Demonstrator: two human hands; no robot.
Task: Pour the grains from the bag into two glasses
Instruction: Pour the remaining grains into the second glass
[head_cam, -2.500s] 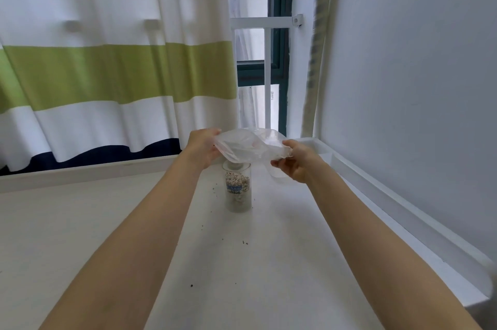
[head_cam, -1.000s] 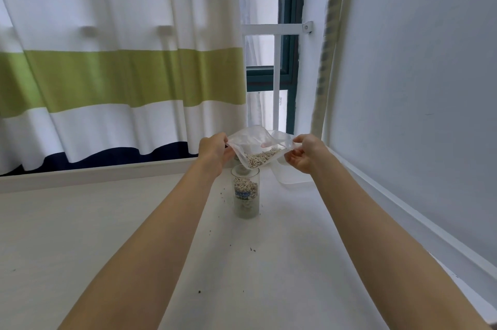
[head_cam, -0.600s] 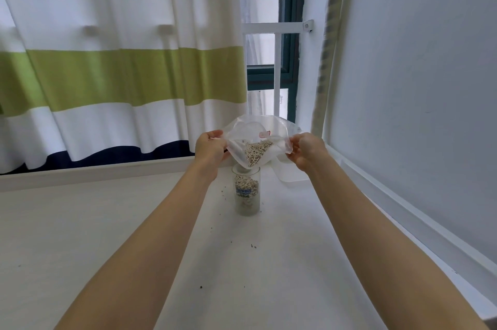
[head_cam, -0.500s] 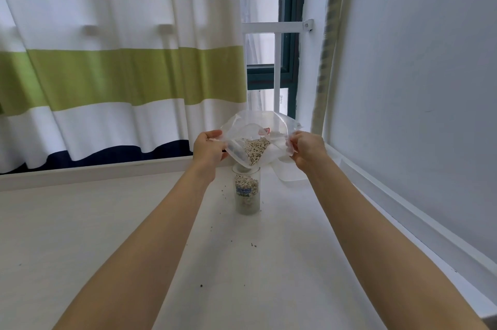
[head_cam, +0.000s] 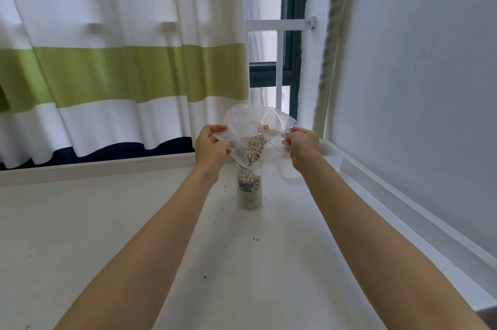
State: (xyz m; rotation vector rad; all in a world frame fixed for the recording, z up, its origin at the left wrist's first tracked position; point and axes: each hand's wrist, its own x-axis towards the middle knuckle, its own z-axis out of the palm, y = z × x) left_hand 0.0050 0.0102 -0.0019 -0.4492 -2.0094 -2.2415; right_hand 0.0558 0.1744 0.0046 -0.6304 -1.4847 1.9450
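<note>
The left hand [head_cam: 211,148] pinches one edge of a clear, crumpled plastic bag [head_cam: 258,125], thumb on top and fingers curled under the film. The right hand [head_cam: 302,145] grips the opposite edge, its fingers folded round the plastic. The bag hangs stretched between the two sets of fingers, its upper part billowing up above them and its lower corner sagging to a point below and between them. A heap of pale, slender grains [head_cam: 254,149] is gathered in that sagging corner, lying just inward of the left fingers and a little lower than both grips.

Directly under the bag's point stands a tall, clear cylindrical glass [head_cam: 249,186] with a blue label band, upright on the white table top [head_cam: 80,222]. The tip of the bag reaches the rim of the glass; whether it touches cannot be told. The glass already holds grains to most of its height. Below the right fingers and just behind the glass sits a second clear container [head_cam: 289,169], largely hidden by the right wrist and the bag. A few dark specks [head_cam: 254,238] lie scattered on the table on the near side of the glass.

Beyond the fingers hangs a striped curtain of navy, white and green [head_cam: 121,69].
</note>
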